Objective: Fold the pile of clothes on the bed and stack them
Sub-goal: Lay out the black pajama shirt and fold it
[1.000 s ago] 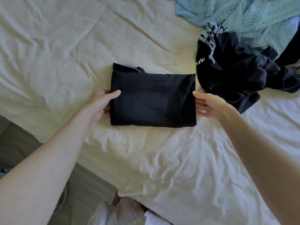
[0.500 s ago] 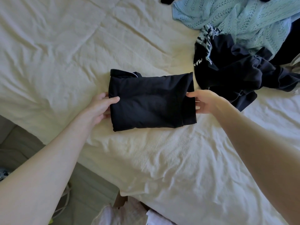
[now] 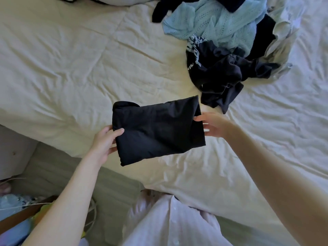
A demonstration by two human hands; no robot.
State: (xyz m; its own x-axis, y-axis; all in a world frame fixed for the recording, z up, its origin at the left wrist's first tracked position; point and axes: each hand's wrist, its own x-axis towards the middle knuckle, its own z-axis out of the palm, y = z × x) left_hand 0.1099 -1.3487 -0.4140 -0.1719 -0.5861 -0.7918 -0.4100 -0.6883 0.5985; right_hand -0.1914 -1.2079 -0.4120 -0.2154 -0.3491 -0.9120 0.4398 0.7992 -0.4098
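Observation:
A folded black garment [image 3: 158, 132] hangs tilted just above the cream bed sheet [image 3: 71, 68], near the bed's front edge. My left hand [image 3: 104, 141] grips its left edge, thumb on top and fingers underneath. My right hand [image 3: 214, 125] holds the right edge, with the thumb over the cloth and the fingers reaching under it. The unfolded pile lies at the back right: a light blue knit [image 3: 218, 23], a crumpled dark navy garment [image 3: 223, 75] and a pale garment [image 3: 282, 32] at the pile's right side.
The bed's edge runs diagonally across the lower left, with grey floor [image 3: 58, 167] beyond it. Cables and colourful clutter [image 3: 17, 210] sit at the bottom left corner. My pale shirt [image 3: 168, 219] fills the bottom centre. Wide rumpled sheet spreads left of the garment.
The folded black garment has come up off the sheet and tilted, carried toward me and the bed's front edge. Both hands went from its sides to holding it.

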